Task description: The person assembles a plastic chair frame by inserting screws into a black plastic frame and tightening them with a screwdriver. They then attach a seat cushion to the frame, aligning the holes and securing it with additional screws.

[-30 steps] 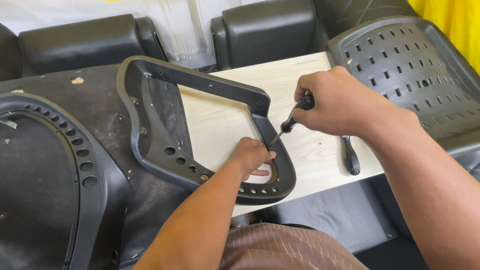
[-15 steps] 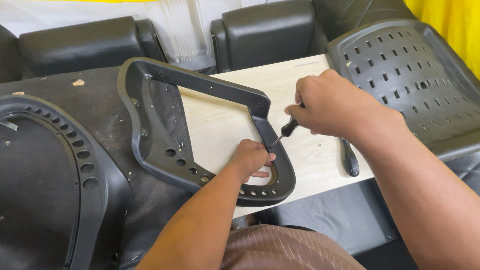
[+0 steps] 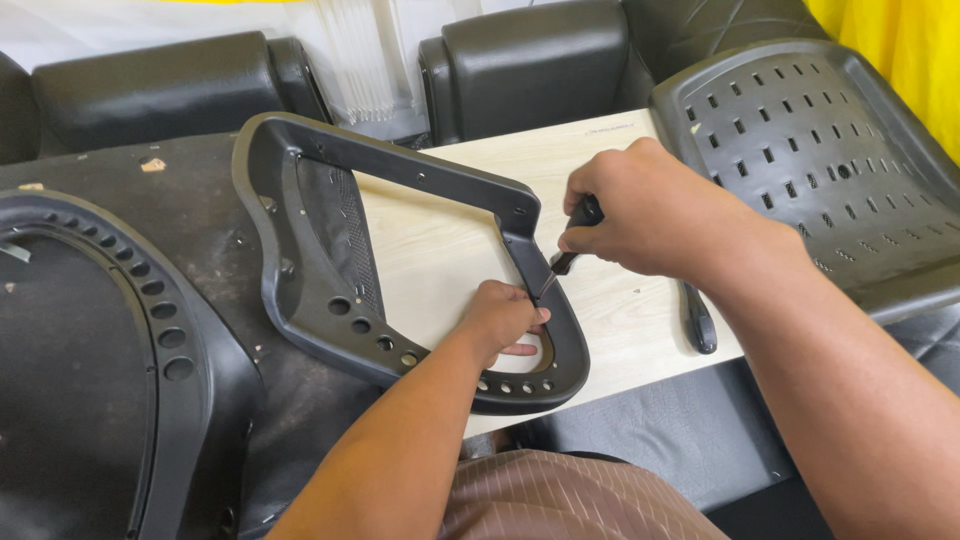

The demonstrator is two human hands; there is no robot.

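Item: dark grey plastic chair frame [image 3: 330,250], lying flat, half on the pale wooden board [image 3: 440,240] and half on the black surface to its left, its long axis running from far left to the near rounded corner. The left hand [image 3: 500,318] is pressing on that near corner, fingers curled and resting inside the rim. The right hand [image 3: 650,205] is closing tight around a black-handled tool [image 3: 568,250], which is slanting down-left, its tip meeting the frame's inner edge just beside the left fingertips [image 3: 528,348]. A second black tool [image 3: 698,320] is lying to the right on open board. A perforated seat shell [image 3: 810,150] is sitting farther right.
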